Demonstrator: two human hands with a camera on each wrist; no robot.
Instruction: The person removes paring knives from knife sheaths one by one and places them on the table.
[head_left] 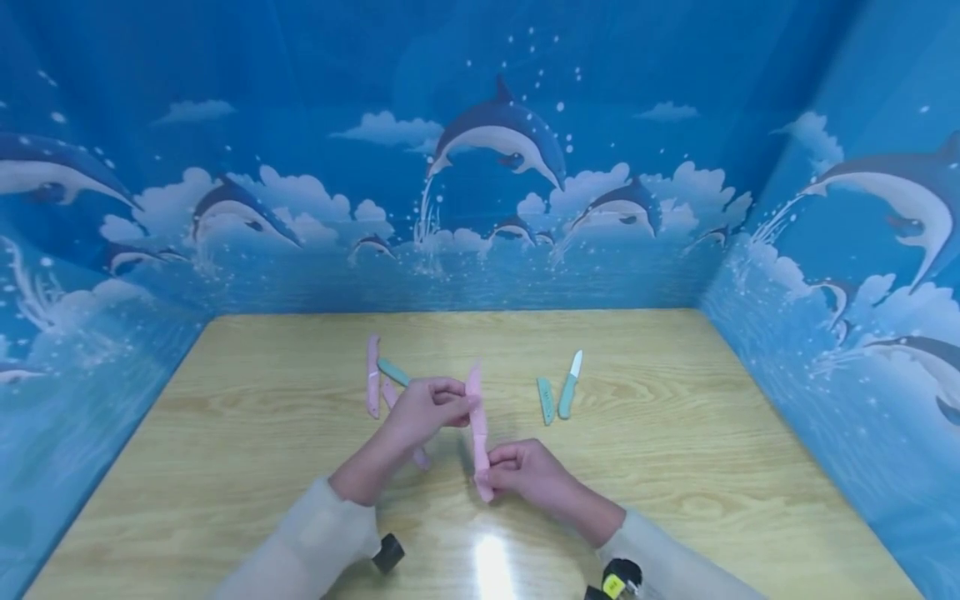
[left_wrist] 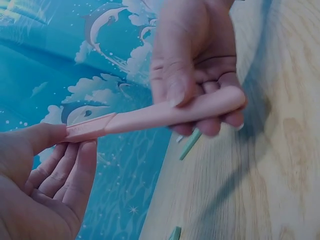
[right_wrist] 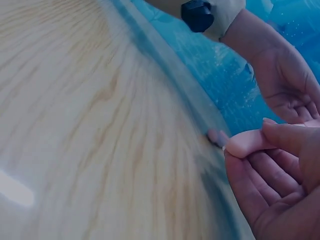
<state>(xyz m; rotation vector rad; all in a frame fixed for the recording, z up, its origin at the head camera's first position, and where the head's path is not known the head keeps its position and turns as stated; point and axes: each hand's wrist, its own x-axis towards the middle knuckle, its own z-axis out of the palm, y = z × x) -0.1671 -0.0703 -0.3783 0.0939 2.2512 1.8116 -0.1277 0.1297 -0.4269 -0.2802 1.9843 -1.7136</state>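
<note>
Both hands hold a pink knife (head_left: 478, 429) over the tabletop (head_left: 652, 467), one at each end.
The left hand (head_left: 429, 408) reaches in from 7 o'clock, its grip clamped on the pink cover (left_wrist: 90, 129) at the knife's 12 o'clock end, thumb above and fingers beneath; the right hand (head_left: 528, 473) comes from 4 o'clock, its grip clamped on the pink handle (left_wrist: 165, 115) at the 6 o'clock end, thumb on top and fingers curled under. The knife stretches between them, raised off the wood. At 2 o'clock from it lie a green knife (head_left: 570, 390) and, just beside that, a green cover (head_left: 546, 402); at 10 o'clock, a second pink knife (head_left: 372, 377) lies near a green handle (head_left: 392, 371) partly hidden by the left hand.
</note>
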